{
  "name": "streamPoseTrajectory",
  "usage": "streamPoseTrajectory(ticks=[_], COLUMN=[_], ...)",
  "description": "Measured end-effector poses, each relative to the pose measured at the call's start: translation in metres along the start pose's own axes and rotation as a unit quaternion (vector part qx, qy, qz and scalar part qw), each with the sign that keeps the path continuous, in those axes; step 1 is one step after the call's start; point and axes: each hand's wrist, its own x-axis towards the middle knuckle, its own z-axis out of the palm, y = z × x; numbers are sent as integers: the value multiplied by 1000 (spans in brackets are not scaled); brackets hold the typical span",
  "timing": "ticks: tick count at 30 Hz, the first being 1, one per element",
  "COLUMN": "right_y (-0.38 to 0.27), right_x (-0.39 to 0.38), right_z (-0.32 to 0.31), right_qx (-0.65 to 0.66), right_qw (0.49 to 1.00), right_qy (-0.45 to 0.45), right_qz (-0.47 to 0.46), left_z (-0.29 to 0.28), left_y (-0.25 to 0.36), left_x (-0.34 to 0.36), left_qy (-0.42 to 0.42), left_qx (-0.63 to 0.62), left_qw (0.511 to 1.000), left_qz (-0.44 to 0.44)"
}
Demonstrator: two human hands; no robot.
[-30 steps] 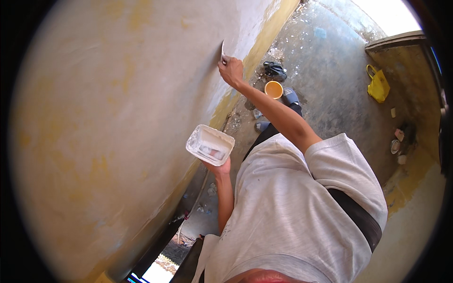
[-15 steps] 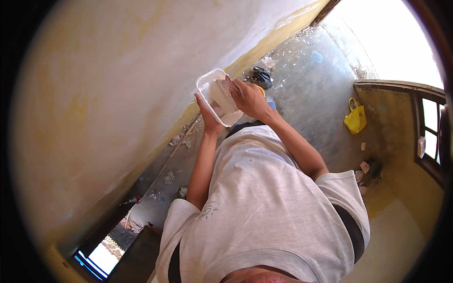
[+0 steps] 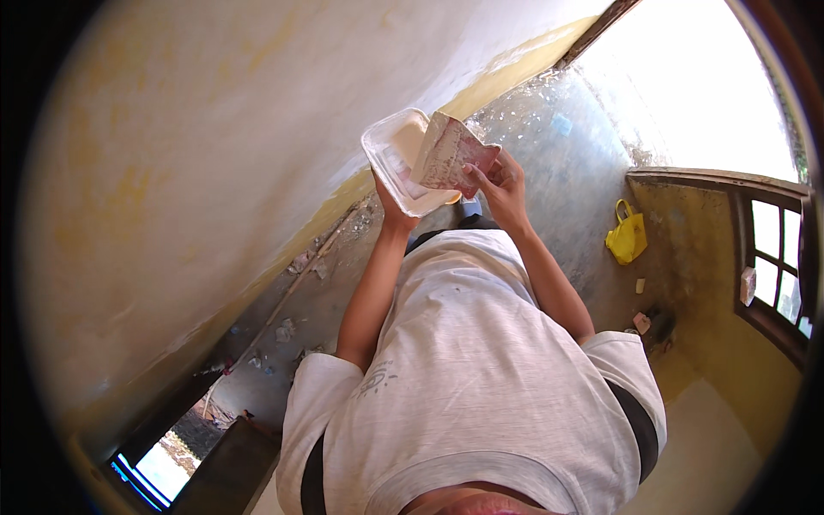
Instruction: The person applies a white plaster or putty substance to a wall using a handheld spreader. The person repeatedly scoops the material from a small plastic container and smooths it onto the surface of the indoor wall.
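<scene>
My left hand (image 3: 393,206) is closed on the near side of a rectangular white plastic tub (image 3: 376,153) with pale paste smeared inside, held up in front of my chest. In my right hand (image 3: 508,190) is a flat, wide reddish putty spreader (image 3: 463,156), crusted with whitish filler. The thumb lies on its face, and the other fingers are partly hidden behind it. The spreader stands tilted over the tub's right side, overlapping the rim; whether it touches the tub I cannot tell.
On the left rises a wall (image 3: 215,154) with white filler over yellow paint. A thin pole (image 3: 292,287) and debris lie along its foot. A yellow bag (image 3: 628,236) sits on the floor (image 3: 575,206) at right, near a window (image 3: 777,249). Bright doorways show far right and lower left.
My right hand has swung the spreader up and to the right and turned it, so its reddish face now shows. Before, it was down inside the tub.
</scene>
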Motion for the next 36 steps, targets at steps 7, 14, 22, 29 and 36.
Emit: streamPoseTrajectory(ticks=[7, 14, 22, 29, 36], right_y=[4, 69, 230, 226, 289], right_x=[11, 98, 263, 126, 170], right_z=[-17, -58, -22, 82, -35], right_qx=[49, 47, -209, -290, -221], right_qw=[999, 996, 927, 952, 901], right_qy=[6, 54, 250, 94, 330], right_qz=[6, 49, 186, 39, 176], left_z=[-16, -66, -89, -86, -109], left_y=[-20, -19, 17, 29, 45], left_x=[8, -42, -141, -190, -201], left_qy=[122, 340, 459, 496, 504], left_qx=[194, -106, -86, -89, -50], left_qw=[968, 934, 883, 863, 862], left_qz=[100, 22, 33, 29, -10])
